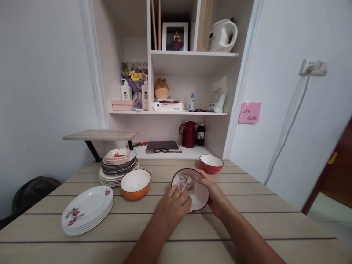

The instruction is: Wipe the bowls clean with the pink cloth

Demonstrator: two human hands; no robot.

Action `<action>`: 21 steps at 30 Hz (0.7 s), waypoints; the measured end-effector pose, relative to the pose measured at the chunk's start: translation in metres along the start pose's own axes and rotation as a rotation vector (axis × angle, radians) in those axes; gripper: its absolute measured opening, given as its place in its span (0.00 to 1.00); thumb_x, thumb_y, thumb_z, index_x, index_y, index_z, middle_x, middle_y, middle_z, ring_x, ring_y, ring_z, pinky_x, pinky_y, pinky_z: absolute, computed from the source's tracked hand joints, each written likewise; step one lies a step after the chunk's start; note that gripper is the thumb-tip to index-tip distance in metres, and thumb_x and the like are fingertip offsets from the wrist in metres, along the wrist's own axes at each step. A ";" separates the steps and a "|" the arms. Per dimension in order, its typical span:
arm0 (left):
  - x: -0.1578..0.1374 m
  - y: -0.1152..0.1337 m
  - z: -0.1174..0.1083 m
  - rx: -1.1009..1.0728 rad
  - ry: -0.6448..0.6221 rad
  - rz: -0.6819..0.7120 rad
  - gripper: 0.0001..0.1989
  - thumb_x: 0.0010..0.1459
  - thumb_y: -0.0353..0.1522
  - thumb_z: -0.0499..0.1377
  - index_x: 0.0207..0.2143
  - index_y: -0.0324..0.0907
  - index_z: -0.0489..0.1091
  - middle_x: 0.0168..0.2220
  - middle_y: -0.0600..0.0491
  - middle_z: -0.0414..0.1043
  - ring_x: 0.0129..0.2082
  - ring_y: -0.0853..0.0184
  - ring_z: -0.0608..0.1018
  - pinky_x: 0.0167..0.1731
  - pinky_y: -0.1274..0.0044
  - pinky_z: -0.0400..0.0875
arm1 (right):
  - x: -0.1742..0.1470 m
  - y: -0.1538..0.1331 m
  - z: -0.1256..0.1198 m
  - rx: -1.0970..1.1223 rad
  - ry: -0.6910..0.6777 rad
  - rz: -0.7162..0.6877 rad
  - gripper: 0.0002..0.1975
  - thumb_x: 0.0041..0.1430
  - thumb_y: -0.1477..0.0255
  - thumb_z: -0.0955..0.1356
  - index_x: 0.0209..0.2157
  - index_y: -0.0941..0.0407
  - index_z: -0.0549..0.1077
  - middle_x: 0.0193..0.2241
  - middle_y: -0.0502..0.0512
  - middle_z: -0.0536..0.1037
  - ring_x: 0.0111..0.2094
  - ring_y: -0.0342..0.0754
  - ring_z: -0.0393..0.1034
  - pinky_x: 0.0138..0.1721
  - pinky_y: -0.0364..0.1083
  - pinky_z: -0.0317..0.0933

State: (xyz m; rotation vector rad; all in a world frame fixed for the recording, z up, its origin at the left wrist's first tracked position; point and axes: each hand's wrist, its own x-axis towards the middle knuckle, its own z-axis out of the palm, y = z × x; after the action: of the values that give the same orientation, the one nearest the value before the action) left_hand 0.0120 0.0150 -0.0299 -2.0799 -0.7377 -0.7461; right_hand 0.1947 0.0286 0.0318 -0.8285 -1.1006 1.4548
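Far left of the table (275, 227): oval plates (90, 200), stacked, red flowers on the top one. Behind them, near a small raised shelf (100, 135), a mixed stack of dishes (118, 170): pale plates lowest, dark-edged ones above, small pink-edged dishes on top. Just right of the stack, an orange bowl (135, 183), upright, white inside.

Centre: left hand (176, 201), fingers bent over a crumpled pale cloth (184, 182) and pressing it against the inside of a dark-rimmed bowl (202, 194). This bowl is in front of the person, between the two hands, tilted with its mouth toward the viewer. Whether its base touches the table cannot be told.

Behind it, in the cupboard: red jug (189, 135), dark bottle (200, 135) beside it. Right hand (213, 192) grips the bowl's right edge, thumb over the rim; its other fingers are mostly hidden. Beyond this hand, a red bowl (211, 165) stands upright near the table's back edge. Right wall: pink note (249, 113), then a socket (313, 68) with a plugged-in cord.
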 end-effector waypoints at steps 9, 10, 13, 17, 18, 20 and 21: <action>-0.003 -0.003 -0.003 0.059 0.075 -0.167 0.09 0.68 0.27 0.57 0.47 0.42 0.75 0.50 0.47 0.79 0.44 0.60 0.79 0.47 0.66 0.72 | -0.001 0.019 0.010 0.142 -0.133 -0.036 0.37 0.49 0.69 0.76 0.61 0.43 0.66 0.50 0.53 0.81 0.48 0.56 0.76 0.46 0.51 0.66; -0.003 -0.003 -0.003 0.055 0.077 -0.181 0.09 0.68 0.27 0.56 0.47 0.42 0.75 0.50 0.48 0.79 0.43 0.60 0.79 0.45 0.67 0.73 | -0.002 0.019 0.014 0.163 -0.140 -0.054 0.40 0.48 0.70 0.77 0.62 0.43 0.65 0.51 0.53 0.81 0.49 0.56 0.75 0.49 0.52 0.66; -0.001 -0.002 -0.004 0.038 0.106 -0.196 0.10 0.69 0.26 0.55 0.46 0.42 0.75 0.49 0.49 0.80 0.42 0.60 0.78 0.44 0.67 0.73 | -0.007 0.021 0.024 0.206 -0.129 -0.095 0.48 0.45 0.71 0.78 0.66 0.42 0.59 0.52 0.55 0.81 0.52 0.58 0.75 0.56 0.56 0.63; 0.001 0.000 -0.008 0.009 0.164 -0.186 0.12 0.70 0.27 0.53 0.48 0.40 0.75 0.47 0.49 0.80 0.43 0.60 0.78 0.47 0.66 0.74 | -0.008 0.028 0.029 0.240 -0.116 -0.111 0.51 0.47 0.70 0.79 0.68 0.42 0.55 0.53 0.55 0.80 0.54 0.60 0.75 0.57 0.58 0.64; 0.001 0.000 -0.009 -0.004 0.165 -0.172 0.12 0.70 0.27 0.53 0.49 0.41 0.75 0.48 0.49 0.80 0.44 0.61 0.77 0.48 0.66 0.73 | -0.007 0.030 0.029 0.248 -0.101 -0.107 0.49 0.47 0.69 0.79 0.68 0.43 0.56 0.53 0.55 0.81 0.53 0.60 0.75 0.56 0.58 0.64; 0.002 0.001 -0.010 -0.034 0.155 -0.125 0.14 0.71 0.27 0.52 0.52 0.42 0.74 0.50 0.49 0.79 0.46 0.61 0.77 0.51 0.67 0.72 | -0.003 0.033 0.027 0.260 -0.030 -0.094 0.44 0.49 0.67 0.78 0.66 0.46 0.61 0.50 0.56 0.82 0.51 0.61 0.76 0.54 0.57 0.66; 0.002 0.001 -0.010 -0.046 0.147 -0.101 0.15 0.71 0.27 0.51 0.53 0.43 0.74 0.51 0.49 0.79 0.48 0.62 0.77 0.51 0.67 0.72 | -0.002 0.034 0.027 0.259 0.014 -0.093 0.42 0.49 0.66 0.77 0.65 0.47 0.63 0.49 0.57 0.83 0.50 0.61 0.77 0.54 0.57 0.66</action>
State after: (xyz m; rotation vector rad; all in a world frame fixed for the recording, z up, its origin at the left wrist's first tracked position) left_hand 0.0114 0.0065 -0.0236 -2.0154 -0.7533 -0.9696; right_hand 0.1589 0.0223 0.0086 -0.5961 -0.9043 1.4733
